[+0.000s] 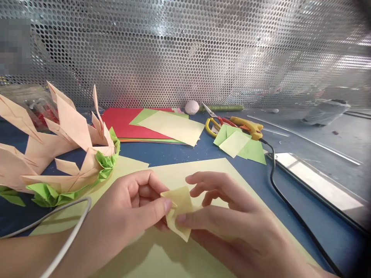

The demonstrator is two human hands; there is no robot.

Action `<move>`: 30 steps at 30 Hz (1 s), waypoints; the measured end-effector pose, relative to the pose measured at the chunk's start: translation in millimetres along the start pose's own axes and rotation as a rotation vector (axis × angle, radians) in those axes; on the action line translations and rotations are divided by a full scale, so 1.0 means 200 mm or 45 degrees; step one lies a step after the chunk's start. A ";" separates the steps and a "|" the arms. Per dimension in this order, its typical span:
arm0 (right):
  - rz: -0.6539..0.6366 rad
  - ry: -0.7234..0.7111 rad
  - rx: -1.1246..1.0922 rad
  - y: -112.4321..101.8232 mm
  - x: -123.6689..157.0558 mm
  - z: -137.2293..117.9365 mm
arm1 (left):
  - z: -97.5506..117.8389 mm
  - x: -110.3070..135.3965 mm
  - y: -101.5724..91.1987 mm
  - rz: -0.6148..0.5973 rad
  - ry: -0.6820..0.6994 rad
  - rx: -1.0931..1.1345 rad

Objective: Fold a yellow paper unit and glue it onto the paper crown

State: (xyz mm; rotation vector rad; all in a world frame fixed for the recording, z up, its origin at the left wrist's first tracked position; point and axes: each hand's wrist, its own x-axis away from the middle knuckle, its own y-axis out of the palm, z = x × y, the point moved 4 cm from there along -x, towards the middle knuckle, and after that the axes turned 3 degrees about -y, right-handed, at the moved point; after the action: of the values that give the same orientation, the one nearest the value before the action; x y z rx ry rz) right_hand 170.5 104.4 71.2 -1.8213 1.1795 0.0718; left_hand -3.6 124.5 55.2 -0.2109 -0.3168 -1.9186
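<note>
A small piece of pale yellow paper [183, 197], creased near its left edge, is up between my two hands. My left hand [130, 216] pinches its left side between thumb and fingers. On the paper's lower right part rests the thumb of my right hand [232, 216]; its index and other fingers curl above and behind, and some of them are hidden. Beneath both hands lies a large pale yellow sheet [214, 170]. To the left stands a ring of folded peach paper points [72, 123] edged with crumpled green paper [106, 164].
A stack of red paper [124, 123] lies at the back. Right of it are scissors [214, 121], a yellow glue gun [249, 127] with a black cord [274, 181], green paper pieces [252, 148] and a white ball [191, 107]. A white cable [69, 243] crosses my left wrist. Perforated metal [174, 54] stands behind.
</note>
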 end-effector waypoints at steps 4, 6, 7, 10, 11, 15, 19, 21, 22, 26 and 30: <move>0.003 0.099 -0.110 0.01 0.00 0.03 | 0.01 0.02 0.01 0.121 -0.037 -0.077; 0.010 0.251 -0.205 0.02 0.00 0.05 | 0.02 0.03 0.01 0.123 0.002 -0.138; 0.020 0.337 -0.253 0.02 0.00 0.06 | 0.02 0.03 0.01 0.102 0.034 -0.178; 0.048 0.503 -0.360 0.03 0.00 0.07 | 0.01 0.02 0.00 0.129 0.056 -0.299; 0.058 0.508 -0.387 0.03 -0.01 0.07 | 0.01 0.02 -0.01 0.158 0.033 -0.314; 0.034 0.468 -0.442 0.02 -0.03 0.06 | -0.01 0.01 -0.01 0.109 -0.028 -0.311; -0.070 0.494 -0.428 0.03 -0.04 0.04 | -0.01 0.03 0.00 0.055 -0.006 -0.317; -0.083 0.514 -0.420 0.03 -0.03 0.04 | -0.01 0.03 0.01 0.026 0.009 -0.255; -0.089 0.535 -0.420 0.04 -0.03 0.04 | -0.01 0.03 0.02 0.011 0.021 -0.216; -0.075 0.584 -0.438 0.05 -0.02 0.05 | -0.01 0.02 0.03 -0.008 0.070 -0.151; -0.047 0.566 -0.448 0.05 -0.02 0.04 | -0.04 0.02 0.01 0.049 0.085 -0.185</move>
State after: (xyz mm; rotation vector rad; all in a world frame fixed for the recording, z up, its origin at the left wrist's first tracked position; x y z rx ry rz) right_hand 164.4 112.5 62.8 -2.2431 1.5126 -0.1654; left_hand -3.5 117.4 49.9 -0.2471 -0.1276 -1.9073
